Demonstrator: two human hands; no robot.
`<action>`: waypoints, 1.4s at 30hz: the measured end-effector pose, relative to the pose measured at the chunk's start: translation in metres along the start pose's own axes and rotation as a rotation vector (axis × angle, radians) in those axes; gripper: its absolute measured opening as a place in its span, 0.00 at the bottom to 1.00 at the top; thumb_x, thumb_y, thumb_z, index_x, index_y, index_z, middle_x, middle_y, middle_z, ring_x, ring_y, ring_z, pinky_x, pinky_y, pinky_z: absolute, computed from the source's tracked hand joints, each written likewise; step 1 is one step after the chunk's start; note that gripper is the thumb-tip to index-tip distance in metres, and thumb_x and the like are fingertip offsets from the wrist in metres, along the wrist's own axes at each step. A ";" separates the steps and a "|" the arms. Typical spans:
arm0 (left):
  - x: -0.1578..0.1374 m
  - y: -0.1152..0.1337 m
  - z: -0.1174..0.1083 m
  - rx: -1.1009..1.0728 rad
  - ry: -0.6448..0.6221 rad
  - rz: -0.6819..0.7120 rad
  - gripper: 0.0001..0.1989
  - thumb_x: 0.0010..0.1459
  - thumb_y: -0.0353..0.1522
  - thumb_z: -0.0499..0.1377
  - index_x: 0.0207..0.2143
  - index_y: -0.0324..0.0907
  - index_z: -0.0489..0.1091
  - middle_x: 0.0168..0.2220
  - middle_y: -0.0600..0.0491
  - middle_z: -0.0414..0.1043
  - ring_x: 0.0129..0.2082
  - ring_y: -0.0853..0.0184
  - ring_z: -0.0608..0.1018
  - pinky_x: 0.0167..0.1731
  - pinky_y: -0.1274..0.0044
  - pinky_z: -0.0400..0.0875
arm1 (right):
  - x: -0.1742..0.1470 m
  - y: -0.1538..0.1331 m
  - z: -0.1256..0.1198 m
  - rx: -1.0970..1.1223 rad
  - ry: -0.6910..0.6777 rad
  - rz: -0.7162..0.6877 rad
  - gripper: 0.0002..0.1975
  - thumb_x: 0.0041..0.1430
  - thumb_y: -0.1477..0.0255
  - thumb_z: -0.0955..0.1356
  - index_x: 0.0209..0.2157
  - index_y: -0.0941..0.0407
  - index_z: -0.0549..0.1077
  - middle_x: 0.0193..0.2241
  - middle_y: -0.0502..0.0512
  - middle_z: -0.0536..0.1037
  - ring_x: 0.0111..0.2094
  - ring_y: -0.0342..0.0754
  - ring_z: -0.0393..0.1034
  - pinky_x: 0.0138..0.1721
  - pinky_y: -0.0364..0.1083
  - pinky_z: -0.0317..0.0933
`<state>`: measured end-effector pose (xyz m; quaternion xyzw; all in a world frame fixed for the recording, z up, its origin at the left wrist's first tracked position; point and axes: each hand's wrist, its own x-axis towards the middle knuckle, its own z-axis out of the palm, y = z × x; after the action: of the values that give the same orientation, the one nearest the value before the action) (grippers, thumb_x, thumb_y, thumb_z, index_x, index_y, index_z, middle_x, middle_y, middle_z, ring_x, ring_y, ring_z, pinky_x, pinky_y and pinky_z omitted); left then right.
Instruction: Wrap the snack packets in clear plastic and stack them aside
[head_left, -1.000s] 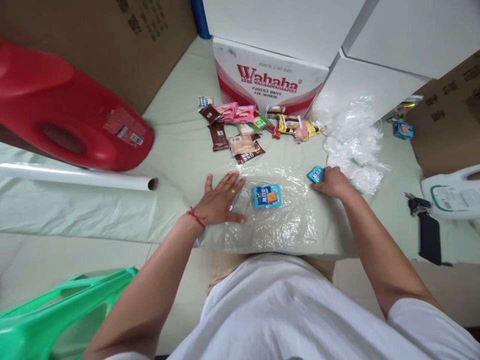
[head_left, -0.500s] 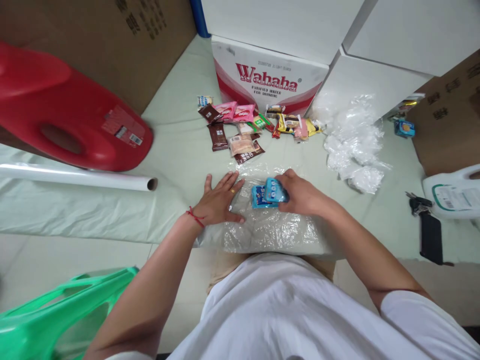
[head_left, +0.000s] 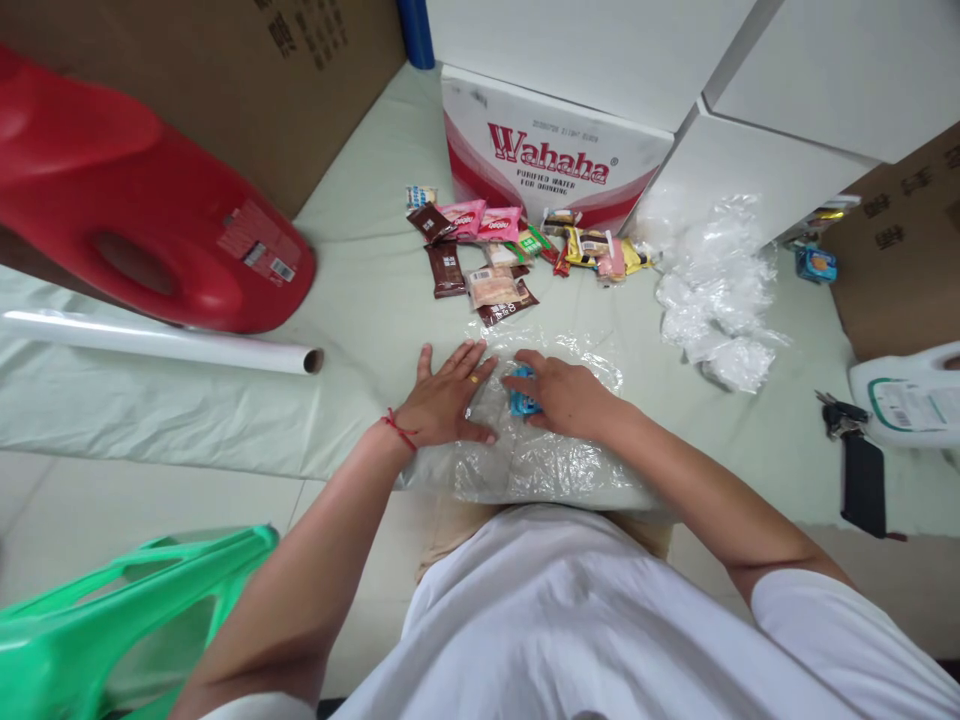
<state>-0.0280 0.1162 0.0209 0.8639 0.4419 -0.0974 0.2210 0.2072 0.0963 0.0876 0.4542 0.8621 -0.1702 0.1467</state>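
A sheet of clear plastic film [head_left: 547, 465] lies on the table in front of me. My left hand [head_left: 448, 400], with a ring and a red string bracelet, rests flat on the film's left part, fingers spread. On the film are small blue packets [head_left: 524, 401]. My right hand [head_left: 566, 398] curves over them from the right, thumb and fingers around them, and covers most of them. Behind the film lie wrapped snacks: brown packets [head_left: 448, 268], pink packets [head_left: 500, 223], a beige packet [head_left: 491, 288] and yellow packets [head_left: 589, 245].
A red jug [head_left: 225, 250] and a white roll [head_left: 165, 342] are at left. At the back stands a Wahaha carton [head_left: 555, 150]. Crumpled clear bags [head_left: 720, 300], keys [head_left: 838, 415], a black phone-like case [head_left: 862, 480] and a white bottle [head_left: 911, 395] are at right. A green stool [head_left: 150, 600] stands below left.
My right hand has brought the upper blue packet down beside or onto the other, and its fingers now reach over them. My left hand stays on the film. The view has shifted slightly.
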 end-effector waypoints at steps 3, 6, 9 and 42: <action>0.000 0.000 0.001 0.003 0.004 0.001 0.61 0.53 0.60 0.65 0.78 0.44 0.41 0.79 0.40 0.30 0.78 0.41 0.41 0.68 0.37 0.26 | 0.006 -0.004 0.005 -0.048 0.035 -0.041 0.20 0.66 0.66 0.73 0.58 0.49 0.77 0.74 0.60 0.56 0.58 0.63 0.70 0.45 0.53 0.71; 0.000 -0.001 0.003 0.002 0.016 -0.001 0.61 0.53 0.60 0.65 0.78 0.45 0.42 0.79 0.40 0.30 0.78 0.41 0.41 0.68 0.37 0.25 | 0.010 -0.003 0.008 -0.052 0.053 -0.054 0.17 0.67 0.66 0.72 0.57 0.50 0.78 0.71 0.62 0.60 0.57 0.62 0.71 0.44 0.52 0.71; 0.000 -0.003 0.004 -0.005 0.016 0.001 0.61 0.53 0.59 0.65 0.78 0.45 0.41 0.79 0.41 0.29 0.79 0.43 0.40 0.68 0.37 0.25 | 0.010 0.001 0.012 -0.051 0.073 -0.088 0.16 0.68 0.66 0.71 0.56 0.51 0.79 0.70 0.62 0.62 0.57 0.60 0.70 0.45 0.52 0.71; -0.014 -0.005 0.001 -0.112 0.130 0.037 0.57 0.55 0.55 0.67 0.77 0.46 0.45 0.79 0.37 0.34 0.78 0.41 0.43 0.70 0.38 0.34 | -0.107 0.040 0.062 0.471 0.590 -0.037 0.11 0.74 0.67 0.64 0.49 0.50 0.79 0.37 0.57 0.81 0.38 0.52 0.76 0.41 0.52 0.72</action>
<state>-0.0401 0.1078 0.0236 0.8626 0.4443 -0.0120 0.2416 0.3046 0.0123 0.0691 0.4892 0.8127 -0.2281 -0.2194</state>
